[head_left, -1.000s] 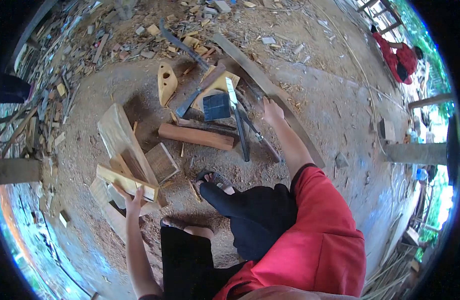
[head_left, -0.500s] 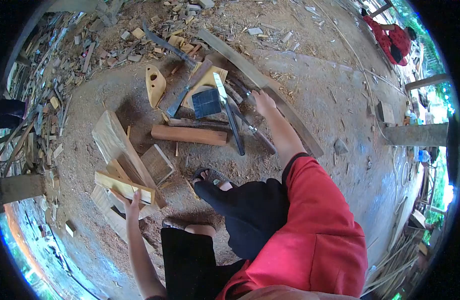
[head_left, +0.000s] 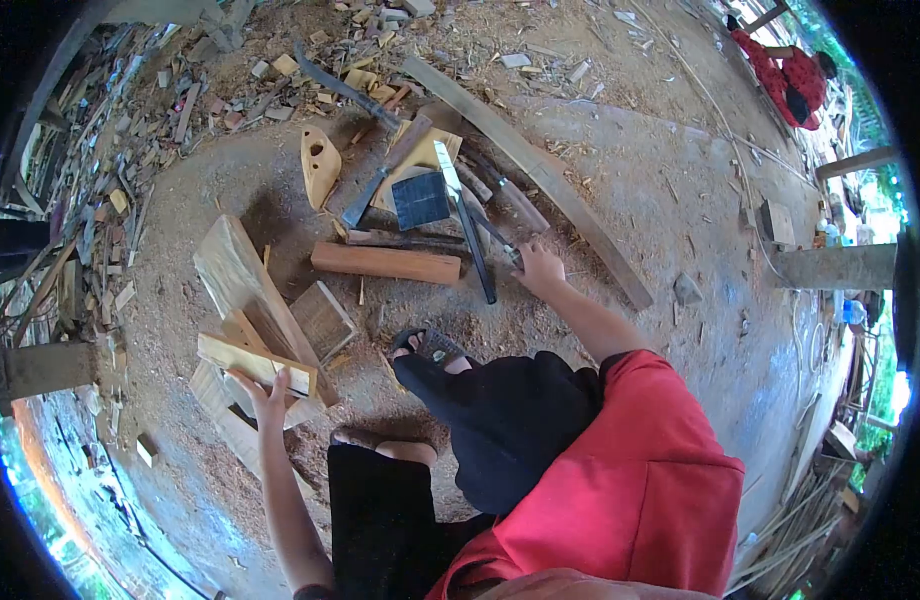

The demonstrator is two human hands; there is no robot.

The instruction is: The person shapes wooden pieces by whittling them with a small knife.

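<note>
My left hand (head_left: pixel 268 396) is closed on a pale wooden block (head_left: pixel 255 362), which rests against a larger tilted plank (head_left: pixel 245 280). On the right, my right hand (head_left: pixel 540 268) has its fingers around the handle end of a chisel-like tool (head_left: pixel 497 236) on the ground. Just beyond it lies another tool with a wooden handle (head_left: pixel 523 205). A long metal tool with a black handle (head_left: pixel 472 235) lies beside a dark flat block (head_left: pixel 420 200). Nearer to me is a reddish wooden bar (head_left: pixel 385 263).
A long wooden beam (head_left: pixel 540 180) lies diagonally on the right. An adze-like tool (head_left: pixel 385 170), a curved blade (head_left: pixel 345 88) and a yellow piece with holes (head_left: pixel 320 167) lie farther off. A person in red (head_left: pixel 788 85) is at the upper right.
My right hand has moved down toward me, from beside the farther wooden-handled tool to the handle of the nearer one. My left hand stays on the pale block; the view has shifted slightly.
</note>
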